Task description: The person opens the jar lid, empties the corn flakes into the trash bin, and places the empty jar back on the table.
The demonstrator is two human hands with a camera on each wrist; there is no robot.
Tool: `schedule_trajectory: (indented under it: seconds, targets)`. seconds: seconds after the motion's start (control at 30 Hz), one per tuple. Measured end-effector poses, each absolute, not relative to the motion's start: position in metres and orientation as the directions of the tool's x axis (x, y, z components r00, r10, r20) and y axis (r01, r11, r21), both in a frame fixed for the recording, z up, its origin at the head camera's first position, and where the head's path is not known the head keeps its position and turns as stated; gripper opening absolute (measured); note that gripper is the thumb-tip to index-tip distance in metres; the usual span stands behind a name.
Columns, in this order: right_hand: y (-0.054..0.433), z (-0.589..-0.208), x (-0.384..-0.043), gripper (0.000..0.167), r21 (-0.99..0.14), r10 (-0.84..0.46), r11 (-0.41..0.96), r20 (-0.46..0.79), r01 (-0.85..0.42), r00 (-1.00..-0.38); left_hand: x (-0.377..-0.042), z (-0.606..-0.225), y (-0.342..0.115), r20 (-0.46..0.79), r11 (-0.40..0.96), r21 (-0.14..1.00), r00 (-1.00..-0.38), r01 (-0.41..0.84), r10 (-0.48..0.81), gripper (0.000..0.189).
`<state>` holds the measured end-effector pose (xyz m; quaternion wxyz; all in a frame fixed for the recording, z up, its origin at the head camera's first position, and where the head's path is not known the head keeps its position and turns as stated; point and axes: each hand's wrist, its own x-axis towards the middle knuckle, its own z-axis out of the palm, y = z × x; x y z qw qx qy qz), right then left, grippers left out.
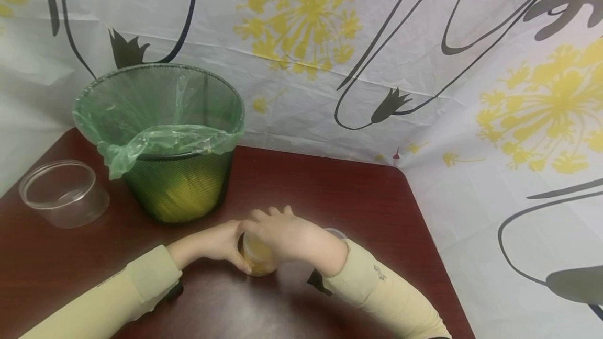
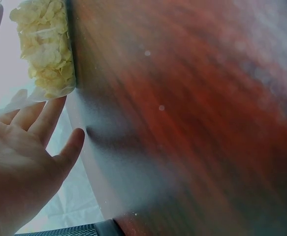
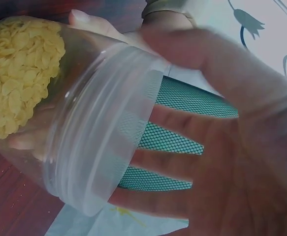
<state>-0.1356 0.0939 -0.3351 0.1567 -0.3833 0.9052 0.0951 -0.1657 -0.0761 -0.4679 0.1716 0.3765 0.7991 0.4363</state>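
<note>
A clear plastic jar (image 1: 256,258) part-filled with pale yellow flakes (image 3: 20,73) is between both hands, over the near middle of the table. My left hand (image 1: 216,243) grips its body, with the thumb on the near side. In the left wrist view the fingers of the left hand (image 2: 20,167) reach behind the jar's base. On the frosted screw lid (image 3: 109,123), the right hand (image 1: 287,239) has its thumb at one edge and spread fingers at the other. The thumb is blurred in the right wrist view. The jar lies tilted across that view.
A black mesh waste basket (image 1: 183,187) lined with a green bag (image 1: 169,140) stands at the back left, something yellow showing through its lower part. Left of it is a clear round tub (image 1: 77,208). Behind the right wrist shows a clear rim (image 1: 336,233). Patterned cloth (image 1: 301,109) hangs behind the table.
</note>
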Motion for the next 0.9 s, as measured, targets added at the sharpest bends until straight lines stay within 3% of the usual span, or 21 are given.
schedule_trajectory:
  seconds: [0.33, 0.43, 0.9]
  targets:
    - [0.0868, -0.3380, -0.1356, 0.085, 0.131, -0.527, 0.804, -0.293, -0.579, -0.798, -0.1667, -0.4692, -0.0730, 0.032, 0.354, 0.830, -0.670, 0.432, 0.742, 0.073]
    - [0.0886, -0.3391, -0.1333, 0.089, 0.136, -0.523, 0.810, -0.271, -0.570, -0.808, -0.1665, -0.4692, -0.0728, 0.024, 0.349, 0.840, -0.672, 0.415, 0.741, 0.074]
    - [0.0879, -0.3415, -0.1320, 0.075, 0.123, -0.516, 0.818, -0.275, -0.561, -0.812, -0.1653, -0.4676, -0.0729, 0.001, 0.317, 0.880, -0.667, 0.355, 0.745, 0.073]
